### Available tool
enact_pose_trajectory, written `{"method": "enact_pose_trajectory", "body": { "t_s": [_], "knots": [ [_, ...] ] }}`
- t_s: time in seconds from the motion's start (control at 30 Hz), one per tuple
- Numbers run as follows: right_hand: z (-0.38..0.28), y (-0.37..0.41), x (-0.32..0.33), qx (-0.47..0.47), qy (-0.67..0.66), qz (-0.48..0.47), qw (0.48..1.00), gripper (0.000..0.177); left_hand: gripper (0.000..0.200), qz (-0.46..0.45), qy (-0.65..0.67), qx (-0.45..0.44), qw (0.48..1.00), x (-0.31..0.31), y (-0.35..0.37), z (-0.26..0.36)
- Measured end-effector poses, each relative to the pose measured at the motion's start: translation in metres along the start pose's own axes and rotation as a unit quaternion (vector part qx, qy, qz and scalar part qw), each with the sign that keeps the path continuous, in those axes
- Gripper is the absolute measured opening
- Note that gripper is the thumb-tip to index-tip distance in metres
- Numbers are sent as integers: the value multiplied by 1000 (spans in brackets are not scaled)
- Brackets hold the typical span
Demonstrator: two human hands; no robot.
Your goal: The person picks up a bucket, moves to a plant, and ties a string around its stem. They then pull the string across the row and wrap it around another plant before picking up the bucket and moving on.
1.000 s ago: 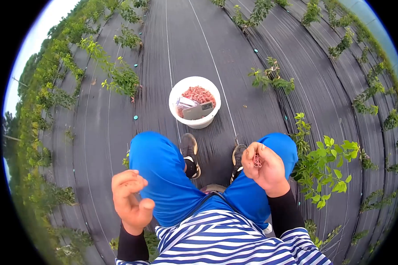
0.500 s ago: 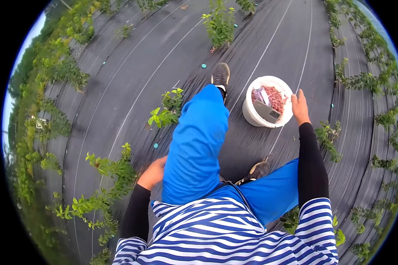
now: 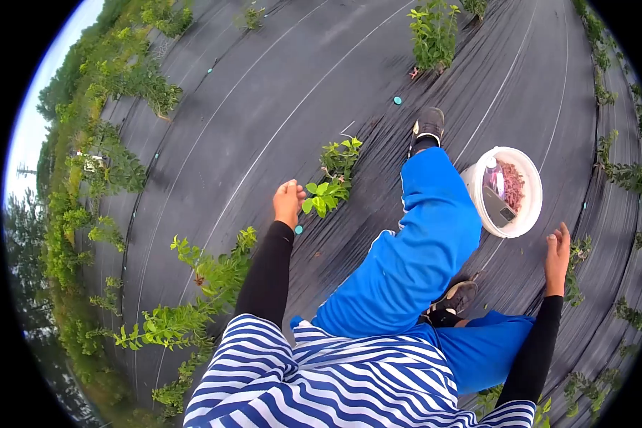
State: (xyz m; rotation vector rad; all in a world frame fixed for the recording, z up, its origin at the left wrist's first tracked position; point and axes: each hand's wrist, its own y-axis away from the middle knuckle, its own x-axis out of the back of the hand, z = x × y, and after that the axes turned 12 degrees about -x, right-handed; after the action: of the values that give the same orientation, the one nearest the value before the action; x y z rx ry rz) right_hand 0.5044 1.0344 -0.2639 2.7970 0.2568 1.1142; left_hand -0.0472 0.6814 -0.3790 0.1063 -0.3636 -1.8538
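My left hand (image 3: 288, 204) is raised beside the small leafy plant (image 3: 331, 175) in the middle, with its fingers bent together; whether anything is between them is too small to tell. To the right, my right hand (image 3: 557, 258) is held out with the fingers extended and nothing in it. Near it on the black ground cover stands a white bucket (image 3: 535, 192), apart from the hand. Inside the bucket lie reddish-pink pieces (image 3: 513, 187), a clear container (image 3: 493, 178) and a grey phone (image 3: 497, 207).
Black ground cover (image 3: 314, 64) with pale lines spreads all around. A leafy plant (image 3: 434, 36) grows ahead, a larger one (image 3: 214, 278) at lower left. Further rows stand at both sides. Small green discs (image 3: 397, 100) dot the cover. My knee (image 3: 442, 207) is between my hands.
My left hand has risen from beside my leg to the small plant. My right hand has come away from the bucket's rim. The view has shifted, so the bucket appears further right.
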Motion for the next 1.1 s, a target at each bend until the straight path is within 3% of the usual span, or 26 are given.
{"method": "enact_pose_trajectory", "body": {
  "t_s": [0.07,0.13,0.23,0.33,0.53,0.63,0.77,0.9,0.97,1.1],
  "knots": [
    [9,23,17,-16,1,13,1000,47,27,-18,-42,20,999,-16,-27,-21],
    [10,51,34,-51,43,28,997,47,30,-41,8,18,999,-28,-58,-54],
    [20,89,53,-96,55,49,993,47,33,-83,-141,51,985,-51,-64,-51],
    [26,122,67,-152,86,54,983,48,36,-45,-72,141,986,-58,-87,-72],
    [12,143,78,-165,49,52,984,48,33,-168,-48,198,964,-61,-105,-88],
    [-4,133,80,-166,90,26,982,47,29,-139,85,241,957,-62,-112,-95],
    [-6,124,86,-180,99,23,978,47,27,-117,167,250,947,-58,-107,-96],
    [10,119,92,-168,93,35,981,47,27,-88,191,242,947,-53,-102,-95],
    [16,121,94,-167,98,40,980,47,28,6,218,214,952,-52,-97,-91],
    [20,127,92,-169,86,47,981,46,28,53,233,169,956,-38,-95,-86]
  ]
}}
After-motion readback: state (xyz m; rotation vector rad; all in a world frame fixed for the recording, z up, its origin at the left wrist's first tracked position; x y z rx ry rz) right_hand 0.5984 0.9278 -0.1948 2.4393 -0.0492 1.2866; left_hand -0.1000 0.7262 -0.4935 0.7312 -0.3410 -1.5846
